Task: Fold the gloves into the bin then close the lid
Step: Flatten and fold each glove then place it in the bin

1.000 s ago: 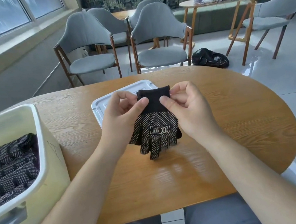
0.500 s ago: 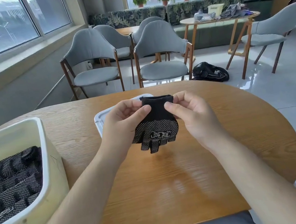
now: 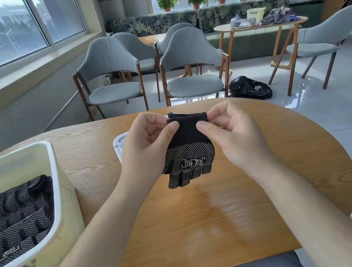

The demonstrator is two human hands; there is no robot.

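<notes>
Two pinching grips, left hand and right hand, on glove cuff; lid mostly hidden.

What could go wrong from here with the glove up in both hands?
1. The left hand and right hand only pinch the cuff corners of the dotted black glove, which hangs fingers down over the table; one slip and it may twist or drop unfolded.
2. The bin already holds a stack of gloves fairly high; a loose fold might keep the lid, lying behind the hands, from seating.
</notes>
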